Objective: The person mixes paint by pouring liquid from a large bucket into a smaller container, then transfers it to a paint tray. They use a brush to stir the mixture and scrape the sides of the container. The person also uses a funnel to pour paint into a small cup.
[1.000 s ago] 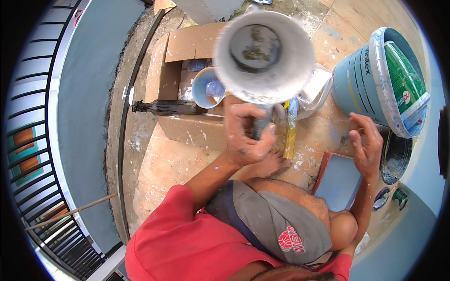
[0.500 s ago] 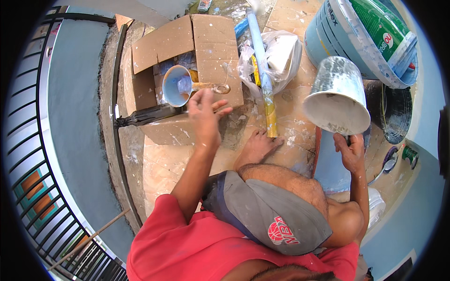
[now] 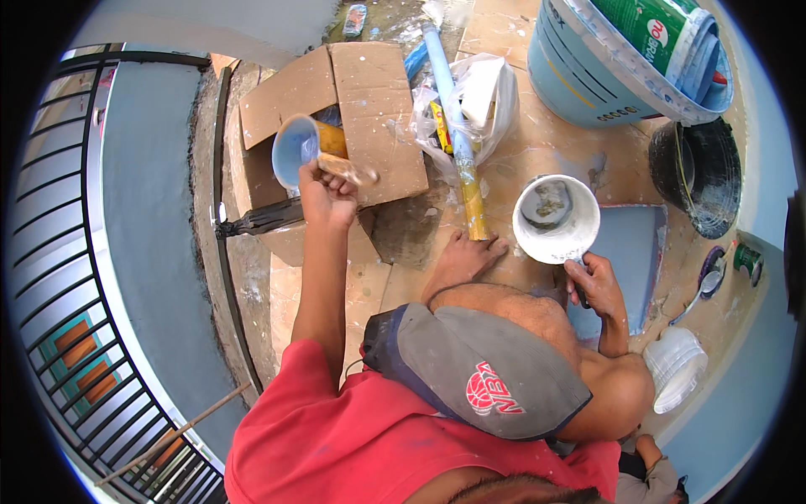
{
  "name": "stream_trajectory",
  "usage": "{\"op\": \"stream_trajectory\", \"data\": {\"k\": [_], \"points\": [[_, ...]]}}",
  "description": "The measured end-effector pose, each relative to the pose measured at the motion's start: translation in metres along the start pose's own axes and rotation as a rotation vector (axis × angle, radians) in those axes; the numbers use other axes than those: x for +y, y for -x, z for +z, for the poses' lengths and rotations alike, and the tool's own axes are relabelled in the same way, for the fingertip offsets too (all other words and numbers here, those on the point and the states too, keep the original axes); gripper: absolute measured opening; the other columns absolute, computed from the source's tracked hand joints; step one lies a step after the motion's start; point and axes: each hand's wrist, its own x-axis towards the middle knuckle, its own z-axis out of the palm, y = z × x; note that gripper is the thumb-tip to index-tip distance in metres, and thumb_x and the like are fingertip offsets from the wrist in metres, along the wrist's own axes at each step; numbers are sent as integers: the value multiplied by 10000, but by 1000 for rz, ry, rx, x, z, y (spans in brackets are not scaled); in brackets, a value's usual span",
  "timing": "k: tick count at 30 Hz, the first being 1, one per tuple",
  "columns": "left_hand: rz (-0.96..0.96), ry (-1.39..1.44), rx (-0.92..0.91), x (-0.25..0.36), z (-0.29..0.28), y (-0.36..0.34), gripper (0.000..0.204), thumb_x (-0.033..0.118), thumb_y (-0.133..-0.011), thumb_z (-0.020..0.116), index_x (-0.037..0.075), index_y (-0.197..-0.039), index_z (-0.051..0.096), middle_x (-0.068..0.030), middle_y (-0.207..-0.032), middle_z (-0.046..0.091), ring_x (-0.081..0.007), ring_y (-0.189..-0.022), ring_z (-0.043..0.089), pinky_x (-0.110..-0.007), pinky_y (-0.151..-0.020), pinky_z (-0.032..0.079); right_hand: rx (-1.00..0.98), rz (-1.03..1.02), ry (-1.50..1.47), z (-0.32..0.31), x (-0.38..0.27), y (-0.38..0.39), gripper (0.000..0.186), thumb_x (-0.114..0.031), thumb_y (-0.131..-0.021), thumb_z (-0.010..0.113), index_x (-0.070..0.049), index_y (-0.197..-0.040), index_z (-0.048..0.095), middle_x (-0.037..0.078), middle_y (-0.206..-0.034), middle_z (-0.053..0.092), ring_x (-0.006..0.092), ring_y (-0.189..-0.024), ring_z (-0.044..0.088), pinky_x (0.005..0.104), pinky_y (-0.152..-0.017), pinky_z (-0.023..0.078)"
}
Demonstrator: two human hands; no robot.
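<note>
My left hand point(image 3: 329, 197) is closed around the handle of a blue-and-brown dipper point(image 3: 294, 144), over an open cardboard box point(image 3: 382, 118). The dipper's pale blue inside shows, with a brownish stain on its outer wall. My right hand point(image 3: 599, 290) grips the dark handle of a white, paint-stained dipper point(image 3: 579, 220). Its mouth faces up, and a grey patch lies on its bottom. The white dipper is just above a blue-grey tray point(image 3: 630, 252) on the tiled floor.
A large light-blue bucket point(image 3: 579, 71) holds a green container point(image 3: 651, 29). Near it is a black bucket point(image 3: 726, 181). A paint-marked pole point(image 3: 457, 118) lies across a clear plastic bag point(image 3: 502, 113). White plastic tubs point(image 3: 676, 370) and a spoon point(image 3: 705, 290) lie at right; a railing point(image 3: 71, 244) runs along the left.
My left hand has closed on the blue-and-brown dipper's handle and shifted it left. My right hand has turned the white dipper mouth-up and brought it left and nearer.
</note>
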Motion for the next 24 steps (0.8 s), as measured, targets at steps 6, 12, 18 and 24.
{"op": "stream_trajectory", "data": {"k": [6, 12, 18, 24], "points": [[447, -416, -226, -30, 9, 68, 226, 282, -1044, 583, 63, -1087, 613, -62, -919, 631, -160, -849, 638, -359, -760, 539, -19, -121, 255, 27, -5, -59, 323, -306, -1040, 705, 16, -1043, 689, 101, -715, 673, 204, -574, 654, 323, -527, 501], [266, -626, -461, -53, 23, 128, 279, 238, -1050, 592, -14, -1169, 592, -89, -925, 651, -169, -749, 626, -337, -651, 527, 305, -797, 797, 13, -147, -12, 319, -173, -996, 683, -7, -1267, 710, 198, -1001, 725, 326, -901, 738, 404, -736, 569], [201, -918, -760, -100, 37, 150, 257, 154, -1039, 615, -42, -1205, 616, -65, -906, 654, -116, -773, 570, -320, -706, 455, 253, -1265, 1515, 90, -237, -44, 358, -97, -837, 734, -64, -1193, 729, 139, -1211, 723, 265, -973, 754, 371, -772, 632], [134, -971, -779, -91, 39, 139, 374, 222, -1013, 635, -75, -1241, 642, -180, -1090, 759, -234, -983, 694, -400, -910, 542, 178, -978, 1595, 100, -241, -59, 312, -65, -827, 734, -33, -1137, 742, 122, -997, 745, 273, -864, 763, 388, -730, 626]]}}
